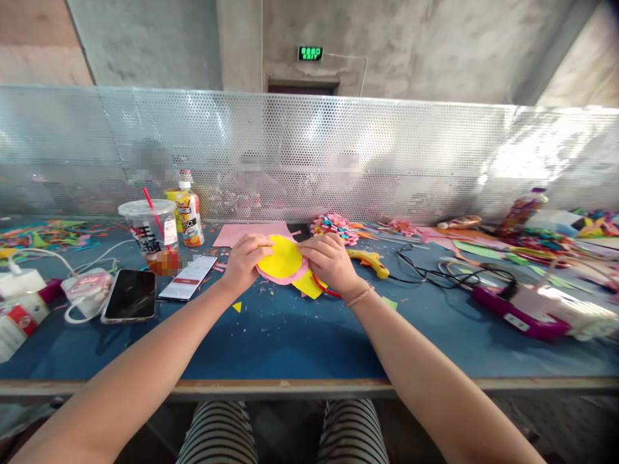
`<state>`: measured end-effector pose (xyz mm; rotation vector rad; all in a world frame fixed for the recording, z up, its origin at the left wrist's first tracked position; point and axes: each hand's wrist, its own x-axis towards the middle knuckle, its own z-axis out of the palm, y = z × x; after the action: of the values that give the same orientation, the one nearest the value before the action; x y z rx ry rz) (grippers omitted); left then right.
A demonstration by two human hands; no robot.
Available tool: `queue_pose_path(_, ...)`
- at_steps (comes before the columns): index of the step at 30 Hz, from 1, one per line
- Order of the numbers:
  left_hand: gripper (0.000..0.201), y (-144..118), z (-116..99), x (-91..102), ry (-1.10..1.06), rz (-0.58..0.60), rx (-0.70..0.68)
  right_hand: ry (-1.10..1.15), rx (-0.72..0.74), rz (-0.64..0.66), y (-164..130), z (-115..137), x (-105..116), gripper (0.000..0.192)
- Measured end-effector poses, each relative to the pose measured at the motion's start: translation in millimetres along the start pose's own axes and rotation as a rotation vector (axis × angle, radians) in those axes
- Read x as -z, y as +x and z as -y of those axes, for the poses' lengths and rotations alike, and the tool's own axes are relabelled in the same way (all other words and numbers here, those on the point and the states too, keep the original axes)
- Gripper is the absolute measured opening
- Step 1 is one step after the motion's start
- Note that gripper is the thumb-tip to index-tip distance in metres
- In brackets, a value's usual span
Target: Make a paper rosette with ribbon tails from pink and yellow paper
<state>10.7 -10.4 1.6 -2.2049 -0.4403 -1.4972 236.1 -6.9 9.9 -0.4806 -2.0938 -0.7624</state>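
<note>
A round yellow paper piece is held up between my two hands, just above the table. My left hand pinches its left edge, and my right hand pinches its right edge. Behind its lower rim shows a rounded pink paper piece; whether the two are joined I cannot tell. Under my right hand lie a yellow paper scrap and a red curved handle, partly hidden. A yellow glue gun with a black cord rests right of that hand. A pink sheet lies behind my left hand.
To the left stand a plastic cup with a red straw, a drink bottle and two phones. A paper flower bunch sits at the back. Cables and a purple power strip occupy the right. A perforated metal screen closes the far side.
</note>
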Motion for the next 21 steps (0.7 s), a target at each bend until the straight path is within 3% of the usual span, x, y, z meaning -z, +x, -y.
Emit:
queue_pose_path(7,0.01,-0.5,-1.4,-0.1,0.0,-0.005,0.032,0.015,0.012,0.083,0.3,0.6,3.4,0.022)
queue_pose_path(15,0.008,0.2,-1.8,0.7,-0.031,0.013,0.069,0.024,0.014,0.079,0.2,0.4,2.0,0.02)
queue_pose_path(21,0.01,-1.8,-0.5,-1.5,-0.019,0.003,0.084,0.062,-0.186,-0.01,2.3,0.9,-2.3,0.024)
